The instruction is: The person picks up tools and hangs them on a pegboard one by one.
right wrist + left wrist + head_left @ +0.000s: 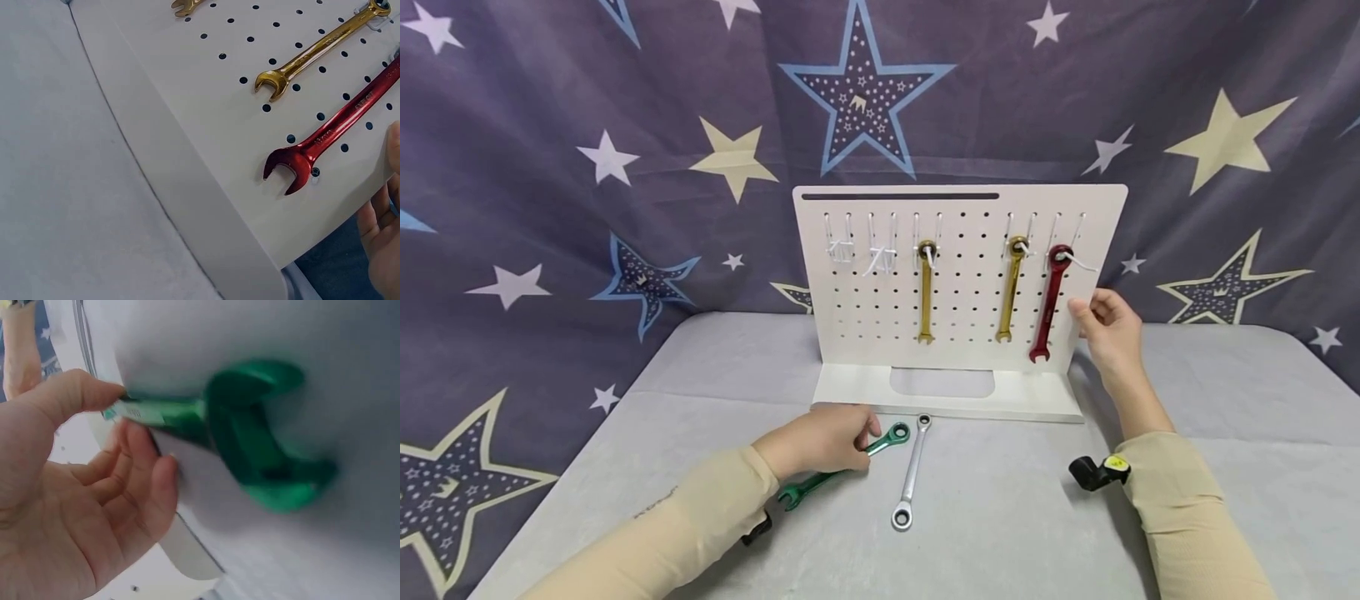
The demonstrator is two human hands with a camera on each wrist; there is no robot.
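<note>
Thumb and fingers of my left hand (823, 437) pinch the shaft of a green combination wrench (880, 445) low over the table. Its ring end points toward the white pegboard (865, 354), and the open jaw (250, 440) fills the middle of the left wrist view. Just right of it lies a silver double-ring wrench (913, 471). My right hand (1112, 329) grips the pegboard's right edge, thumb in front and fingers behind. A red wrench (1049, 304) hangs near that thumb. Two gold wrenches (926, 300) hang farther left, ring ends over hooks.
Two white hooks (840, 250) at the pegboard's upper left hold nothing. The board stands on a white base (850, 383) on the grey table (1000, 500). Behind is a star-patterned curtain (662, 167). A black wrist-worn device (1090, 473) sticks out from the right sleeve.
</note>
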